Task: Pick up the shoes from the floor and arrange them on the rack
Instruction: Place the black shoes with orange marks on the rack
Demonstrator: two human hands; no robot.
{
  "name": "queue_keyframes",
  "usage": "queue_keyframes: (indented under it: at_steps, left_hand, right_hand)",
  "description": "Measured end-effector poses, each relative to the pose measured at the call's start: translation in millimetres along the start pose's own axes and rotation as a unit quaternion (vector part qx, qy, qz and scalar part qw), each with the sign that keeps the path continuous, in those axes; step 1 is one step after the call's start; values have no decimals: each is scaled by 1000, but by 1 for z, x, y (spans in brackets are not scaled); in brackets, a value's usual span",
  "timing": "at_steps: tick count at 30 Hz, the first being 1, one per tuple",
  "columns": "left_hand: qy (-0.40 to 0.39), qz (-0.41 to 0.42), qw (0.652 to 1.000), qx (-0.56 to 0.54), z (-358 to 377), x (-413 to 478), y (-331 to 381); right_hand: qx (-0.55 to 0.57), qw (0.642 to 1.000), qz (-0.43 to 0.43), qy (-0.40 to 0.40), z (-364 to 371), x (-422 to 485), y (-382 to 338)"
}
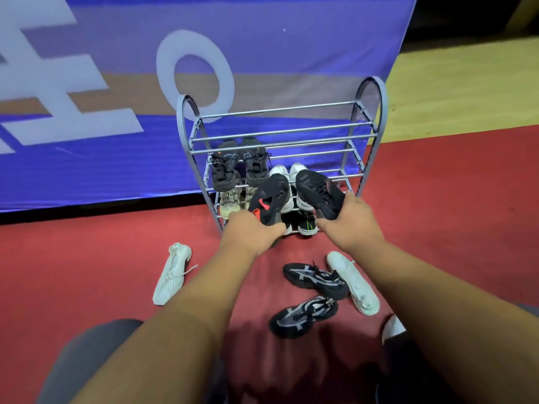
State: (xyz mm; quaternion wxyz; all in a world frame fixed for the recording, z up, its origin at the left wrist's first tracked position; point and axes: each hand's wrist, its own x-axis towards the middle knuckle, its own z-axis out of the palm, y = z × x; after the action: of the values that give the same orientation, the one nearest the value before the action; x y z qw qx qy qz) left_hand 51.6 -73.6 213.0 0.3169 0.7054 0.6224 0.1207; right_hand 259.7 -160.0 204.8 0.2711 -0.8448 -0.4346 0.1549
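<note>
A grey metal shoe rack (pixel 370 118) with several tiers stands against a blue banner. My left hand (pixel 253 230) grips a black shoe with a red mark (pixel 269 198) by its heel. In my right hand (pixel 347 218) is a matching black shoe (pixel 318 191), also gripped at the heel. Both shoes point toe-first at the rack's middle tiers. On the rack sit a dark grey pair (pixel 237 167), a beige pair (pixel 230 201), a white pair (pixel 287 170) and a black pair with green marks (pixel 306 225). The top tiers hold nothing.
On the red floor lie a white shoe (pixel 170 275) at the left, two black-and-grey mesh shoes (pixel 315 277) (pixel 303 316) and another white shoe (pixel 353 282) at the right. My knees are at the bottom edge. Yellow wooden floor lies beyond the rack.
</note>
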Motion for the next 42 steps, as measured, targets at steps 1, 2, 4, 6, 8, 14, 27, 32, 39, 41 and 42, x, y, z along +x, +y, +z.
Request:
queue_keyframes:
  at_steps: [1,2,4,6,8,14,27,32,39,41,42]
  left_hand:
    - [9,6,1000,5,2,6,7]
    - [24,11,1000,15,5,13,14]
    - [45,18,998,31,16,34,25]
    - [61,31,997,43,28,55,38]
    - [57,36,997,49,37,76,52]
    - [49,47,993,97,70,157,76]
    - [77,17,975,206,117,252,77]
    - [55,8,962,268,130,263,78]
    - [23,21,976,215,120,250,74]
    - [14,20,973,230,112,248,76]
    - [14,24,971,238,110,248,76]
  right_hand:
    - [2,1000,-1,7,-2,7,0]
    - [3,1000,-4,13,-3,15,1]
    - [6,1000,-7,18,-2,32,2]
    - [16,1000,-10,22,4,54,5]
    - [19,1000,-9,21,12,79,8]
    - [-3,1000,-18,19,43,156,18]
    - [34,997,-9,66,108,238,14]
    - [45,998,23,49,118,244,17]
    - [20,999,-37,-15,104,235,39]
    - [1,999,-51,-20,101,234,43]
    - [-9,998,-56,-19,100,235,46]
